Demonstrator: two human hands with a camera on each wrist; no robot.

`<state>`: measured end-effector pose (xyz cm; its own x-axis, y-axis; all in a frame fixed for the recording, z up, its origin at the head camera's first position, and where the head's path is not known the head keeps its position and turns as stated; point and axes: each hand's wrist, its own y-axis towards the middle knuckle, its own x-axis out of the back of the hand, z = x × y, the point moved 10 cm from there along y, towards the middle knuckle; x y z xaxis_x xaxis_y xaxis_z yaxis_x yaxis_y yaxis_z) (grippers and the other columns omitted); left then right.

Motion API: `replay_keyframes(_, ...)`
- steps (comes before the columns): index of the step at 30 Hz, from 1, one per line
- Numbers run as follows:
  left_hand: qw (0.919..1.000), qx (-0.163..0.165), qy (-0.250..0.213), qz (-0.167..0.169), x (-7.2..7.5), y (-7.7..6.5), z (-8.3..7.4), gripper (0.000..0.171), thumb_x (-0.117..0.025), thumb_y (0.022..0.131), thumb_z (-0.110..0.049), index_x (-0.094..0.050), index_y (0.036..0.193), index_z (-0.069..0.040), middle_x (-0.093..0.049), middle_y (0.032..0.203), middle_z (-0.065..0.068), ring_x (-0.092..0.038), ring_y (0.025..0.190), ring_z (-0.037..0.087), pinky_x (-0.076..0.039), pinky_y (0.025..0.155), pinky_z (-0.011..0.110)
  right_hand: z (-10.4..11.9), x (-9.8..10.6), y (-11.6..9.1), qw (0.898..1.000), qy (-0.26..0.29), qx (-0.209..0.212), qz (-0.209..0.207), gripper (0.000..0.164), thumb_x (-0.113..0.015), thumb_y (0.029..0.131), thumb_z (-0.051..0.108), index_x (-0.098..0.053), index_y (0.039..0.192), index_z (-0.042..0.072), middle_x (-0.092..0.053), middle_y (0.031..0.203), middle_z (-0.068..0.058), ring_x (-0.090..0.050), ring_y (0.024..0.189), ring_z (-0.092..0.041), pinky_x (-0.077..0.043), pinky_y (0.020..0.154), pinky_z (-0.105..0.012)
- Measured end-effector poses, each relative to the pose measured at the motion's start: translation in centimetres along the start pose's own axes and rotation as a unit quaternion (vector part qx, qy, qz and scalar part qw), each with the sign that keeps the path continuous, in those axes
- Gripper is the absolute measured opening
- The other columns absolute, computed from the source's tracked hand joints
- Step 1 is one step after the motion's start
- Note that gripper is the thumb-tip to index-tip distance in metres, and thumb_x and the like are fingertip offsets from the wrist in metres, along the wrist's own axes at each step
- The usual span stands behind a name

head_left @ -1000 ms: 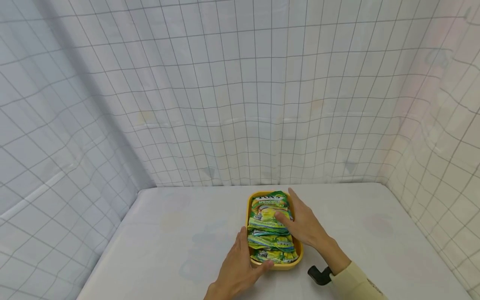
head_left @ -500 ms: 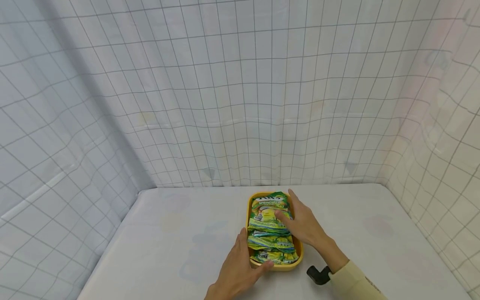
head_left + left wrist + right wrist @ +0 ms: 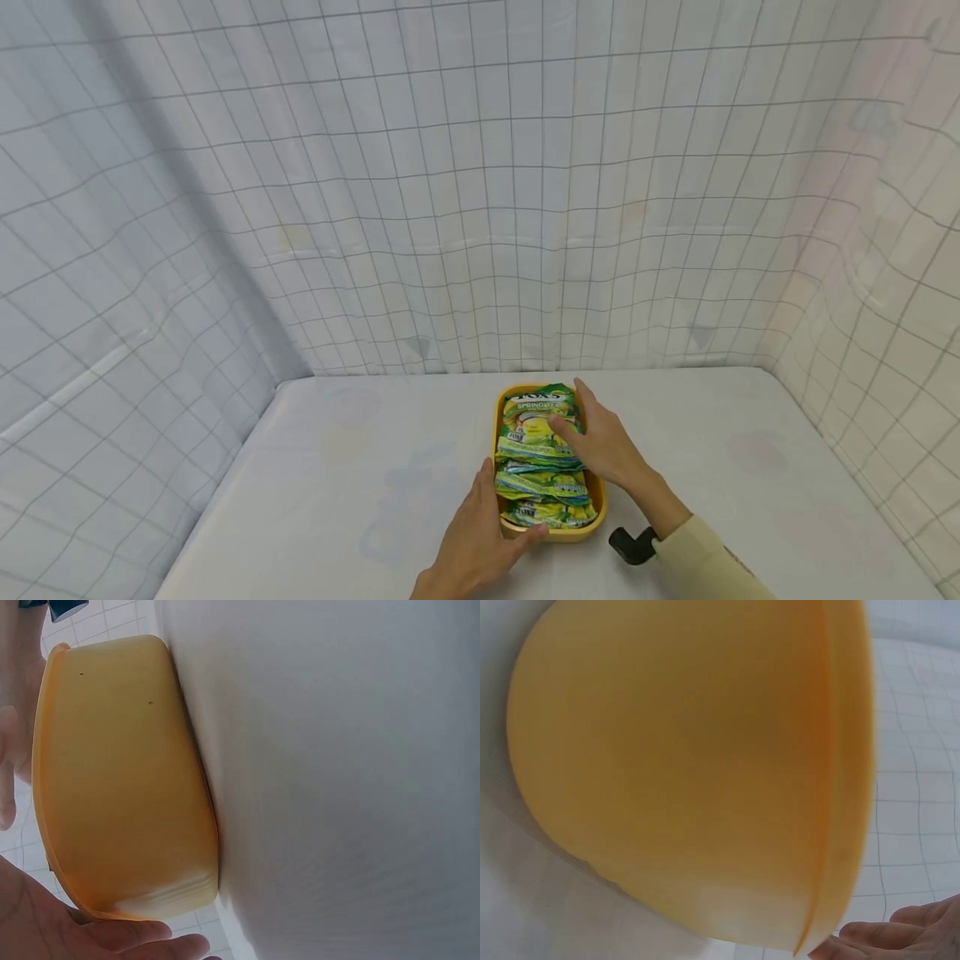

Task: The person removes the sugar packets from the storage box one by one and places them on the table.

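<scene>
A yellow plastic tub (image 3: 552,534) stands on the white table, packed with green and yellow sachets (image 3: 542,483) in stacked rows. "Spring Tea" is printed on the rearmost one. My left hand (image 3: 474,537) lies at the tub's near left corner, its fingers extended along the left side and its thumb at the front rim. Along the right rim sits my right hand (image 3: 603,442), with fingers stretched forward and the thumb over the sachets. The left wrist view shows the tub's outer wall (image 3: 127,772) close up, with fingers (image 3: 135,934) by one end.
A black object (image 3: 632,546) is at the right wrist, near the cream sleeve (image 3: 697,554). White cloth with a grey grid (image 3: 465,208) hangs behind the table (image 3: 360,483) and on both sides.
Hardly anything differs. My right forearm and the black object at its wrist have shifted very slightly left; the tub and sachets stay in place.
</scene>
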<state>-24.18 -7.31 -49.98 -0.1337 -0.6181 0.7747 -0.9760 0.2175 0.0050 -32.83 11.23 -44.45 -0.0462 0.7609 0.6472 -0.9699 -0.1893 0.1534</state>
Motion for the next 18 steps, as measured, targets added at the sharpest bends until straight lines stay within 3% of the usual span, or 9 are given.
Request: replay_keyframes(18, 0.9999, -0.007, 0.007, 0.001, -0.09, -0.15, -0.04, 0.129, -0.062, 0.081, -0.082, -0.009, 0.16, 0.005, -0.027, 0.161, 0.029, -0.042, 0.14, 0.044, -0.043, 0.105, 0.058, -0.03, -0.25, 0.23, 1.0, 0.025, -0.01, 0.007, 0.091, -0.053, 0.101, 0.059, -0.015, 0.163, 0.004, -0.043, 0.152, -0.028, -0.052, 0.131, -0.046, -0.046, 0.101, -0.061)
